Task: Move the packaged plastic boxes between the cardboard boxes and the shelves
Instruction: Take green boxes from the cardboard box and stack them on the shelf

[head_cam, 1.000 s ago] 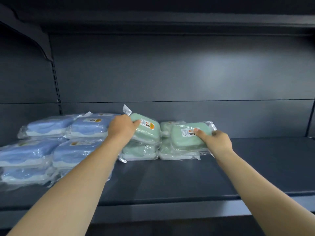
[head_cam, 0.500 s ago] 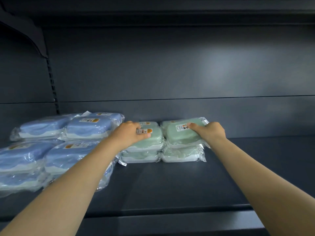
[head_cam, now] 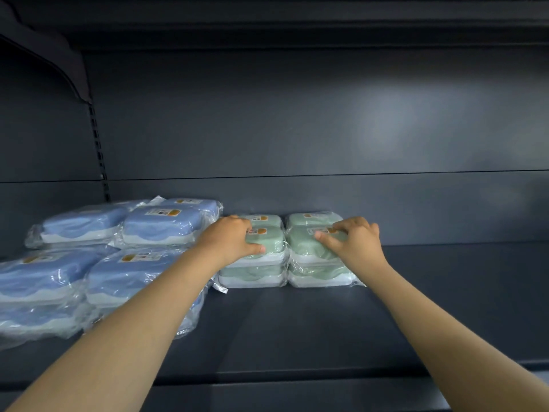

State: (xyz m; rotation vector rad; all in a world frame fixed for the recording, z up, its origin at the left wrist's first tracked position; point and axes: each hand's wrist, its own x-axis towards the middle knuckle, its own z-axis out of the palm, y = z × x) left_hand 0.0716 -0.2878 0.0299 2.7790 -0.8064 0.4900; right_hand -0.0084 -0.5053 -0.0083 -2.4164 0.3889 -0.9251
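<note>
Centre frame: left hand (head_cam: pixel 230 239) gripped the left top green box (head_cam: pixel 270 242), right hand (head_cam: pixel 355 240) gripped the right top green box (head_cam: pixel 300 242), apparently squaring both on their stacks.

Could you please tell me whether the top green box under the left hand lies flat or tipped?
Flat: the top green box sits level on the box below, edges aligned.

Soft light glares on the dark grey back panel (head_cam: pixel 267 120).
</note>
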